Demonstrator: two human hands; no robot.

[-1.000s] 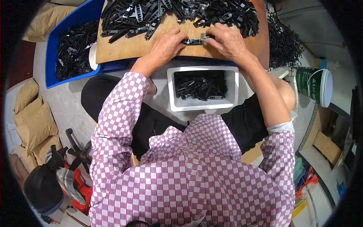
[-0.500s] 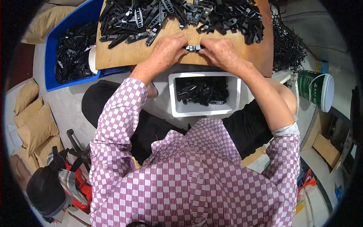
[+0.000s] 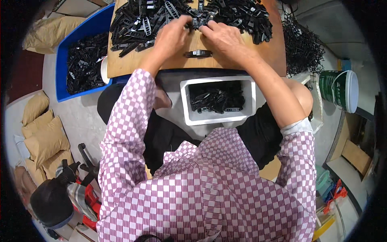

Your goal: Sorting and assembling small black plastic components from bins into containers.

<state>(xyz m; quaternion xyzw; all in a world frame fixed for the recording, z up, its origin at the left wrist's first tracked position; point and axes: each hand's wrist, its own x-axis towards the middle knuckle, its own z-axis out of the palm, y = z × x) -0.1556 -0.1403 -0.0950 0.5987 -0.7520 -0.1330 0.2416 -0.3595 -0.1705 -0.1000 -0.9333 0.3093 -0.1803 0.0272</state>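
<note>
At the near edge of the pile of small black plastic pieces, both my hands reach over the wooden board. My left hand has its thumb and index finger apart, the fingertips slightly blurred against the pile. Close by, my right hand has bent fingers drawn together among the pieces; what they pinch is hidden. Between my wrists, near the board's front edge, lies a black plastic piece with a shiny grey middle, touched by neither hand.
A white foam box with black pieces stands below the board, between my legs. To the left is a blue bin of black parts. Thin black parts heap at the right, beside a green bucket. Brown packages lie on the left.
The black piece that was between both hands' fingers now rests on the board. My hands have let go of it and moved away from me to the pile.
</note>
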